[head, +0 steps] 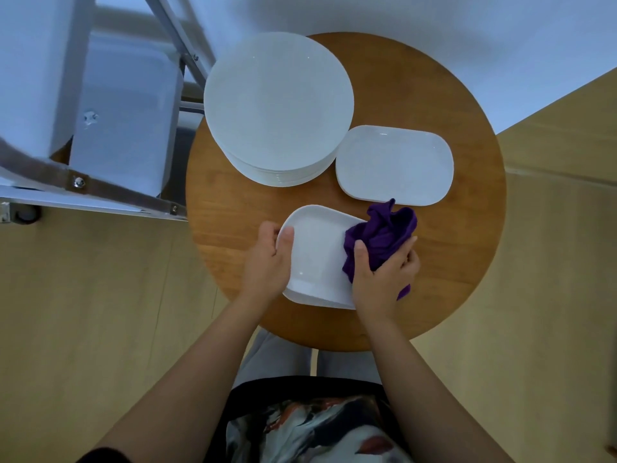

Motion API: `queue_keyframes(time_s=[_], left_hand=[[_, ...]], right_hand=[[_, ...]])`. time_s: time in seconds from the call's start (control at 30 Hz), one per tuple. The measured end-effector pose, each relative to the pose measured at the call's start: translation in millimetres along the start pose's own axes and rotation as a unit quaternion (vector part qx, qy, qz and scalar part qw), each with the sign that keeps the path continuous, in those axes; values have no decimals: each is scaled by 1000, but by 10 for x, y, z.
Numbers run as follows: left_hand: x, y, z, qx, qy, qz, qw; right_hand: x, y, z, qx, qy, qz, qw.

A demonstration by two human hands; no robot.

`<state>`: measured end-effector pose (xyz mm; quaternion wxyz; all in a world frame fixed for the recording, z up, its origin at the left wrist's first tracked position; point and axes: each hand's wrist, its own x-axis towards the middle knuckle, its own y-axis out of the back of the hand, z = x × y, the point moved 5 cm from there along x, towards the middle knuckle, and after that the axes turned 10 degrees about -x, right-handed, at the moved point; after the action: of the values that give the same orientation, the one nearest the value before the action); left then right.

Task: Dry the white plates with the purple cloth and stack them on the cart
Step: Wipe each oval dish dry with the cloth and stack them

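Closest to me, both my forearms reach out over the round wooden desk (467,248). My left hand (267,259) takes a firm grip on the left rim of a white rectangular plate (317,259), thumb on top and fingers curled under the edge. My right hand (384,275) clutches the bunched purple cloth (384,235), thumb pressing it onto the plate's right side, fingers wrapped around the fabric. Under that plate I see the edge of another one like it. Farther out, a stack of round white plates (277,108) sits on the desk, with a stack of rectangular plates (394,165) just beside it on the right. Left of the desk stands the metal-framed cart (83,185).
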<state>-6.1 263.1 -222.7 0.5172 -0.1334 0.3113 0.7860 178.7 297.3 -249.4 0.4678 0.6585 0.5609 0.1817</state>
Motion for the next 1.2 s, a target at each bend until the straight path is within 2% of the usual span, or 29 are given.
queue_keyframes(time_s=[0.1, 0.17, 0.23, 0.33, 0.47, 0.6, 0.67, 0.8, 0.87, 0.97, 1.1, 1.2], left_hand=[[-16, -107, -91, -125, 102, 7, 987], [-32, -173, -233, -227, 231, 4, 946], [-64, -198, -306, -277, 282, -19, 918], [-95, -200, -275, -302, 264, -40, 915], [-129, -198, -204, -314, 215, -47, 923], [-193, -133, -154, -342, 206, -4, 917], [-196, -108, -102, -361, 210, 16, 908], [-268, -127, 37, -378, 211, 30, 901], [-309, -108, 144, -397, 202, 25, 895], [-333, -12, 346, -381, 170, -9, 909], [-343, 189, 593, -322, 116, -40, 939], [-423, 279, 742, -323, 96, -86, 938]], right_hand=[[-25, -18, -84, -50, 13, 22, 998], [-65, -45, -144, -81, 34, 20, 996], [-125, -115, -202, -94, 48, 2, 994], [-267, -220, -371, -96, 86, -8, 992], [-522, -359, -685, -127, 207, -19, 970], [-716, -403, -709, -140, 289, -69, 944], [-750, -316, -673, -116, 311, -89, 939], [-713, 37, -697, -91, 350, -73, 929], [-676, 191, -679, -77, 383, -77, 917], [-561, 418, -552, -62, 412, -92, 905], [-354, 780, -448, -102, 425, -43, 898], [-283, 1013, -492, -140, 458, 14, 878]])
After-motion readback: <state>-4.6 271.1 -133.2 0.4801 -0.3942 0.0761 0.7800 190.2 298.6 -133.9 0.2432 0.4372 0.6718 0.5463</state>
